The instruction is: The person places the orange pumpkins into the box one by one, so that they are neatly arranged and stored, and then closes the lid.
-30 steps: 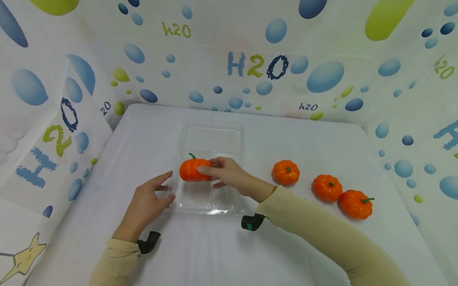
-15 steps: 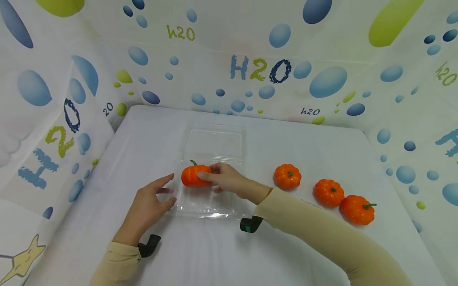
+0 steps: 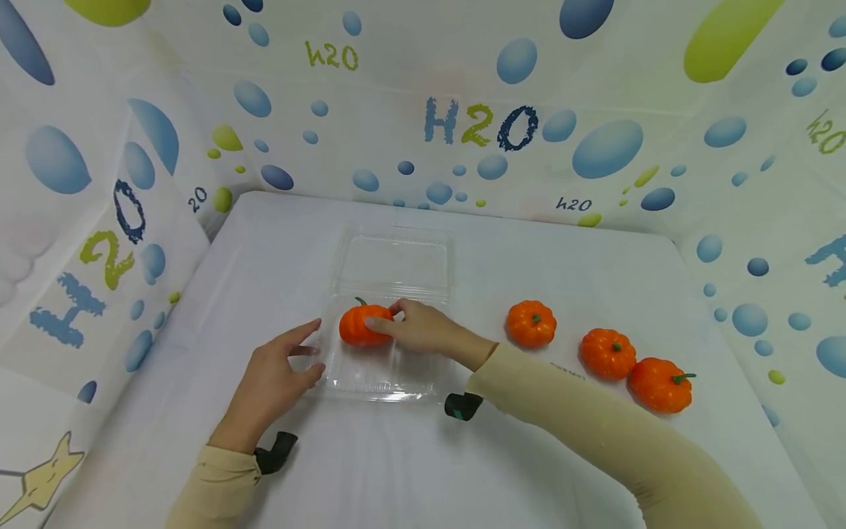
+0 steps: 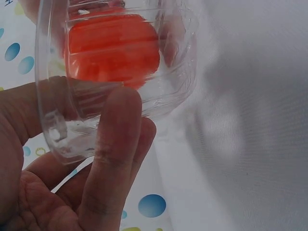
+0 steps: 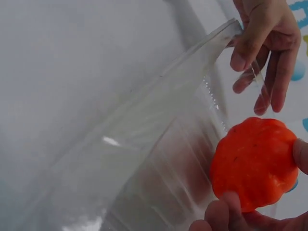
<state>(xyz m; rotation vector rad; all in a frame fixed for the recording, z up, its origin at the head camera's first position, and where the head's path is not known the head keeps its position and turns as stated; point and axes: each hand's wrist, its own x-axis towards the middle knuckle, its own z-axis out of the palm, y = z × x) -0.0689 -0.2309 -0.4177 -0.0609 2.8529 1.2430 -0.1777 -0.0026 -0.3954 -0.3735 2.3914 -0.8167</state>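
Note:
A small orange pumpkin [image 3: 365,326] with a green stem is in my right hand [image 3: 423,328], which grips its right side between thumb and fingers. In the right wrist view the pumpkin [image 5: 255,163] appears over the clear plastic container. That hinged container [image 3: 396,386] lies with its lid [image 3: 396,257] folded back, away from me. At its left edge, my left hand [image 3: 274,378] has its fingers and thumb spread apart, with nothing pinched between them. Through the clear wall, the left wrist view shows the pumpkin [image 4: 115,48] as a red-orange shape; whether it touches the container's floor, I cannot tell.
To the right on the white-covered table [image 3: 542,470] are three more orange pumpkins: one alone [image 3: 531,324], then two side by side, a nearer-left one [image 3: 606,354] and a right one [image 3: 661,385]. Cloth walls [image 3: 463,66] with blue and green drops enclose the back and sides.
My right hand has brought the pumpkin slightly lower and a little to the right over the container. The left hand and the other pumpkins keep their places; the head view has shifted slightly.

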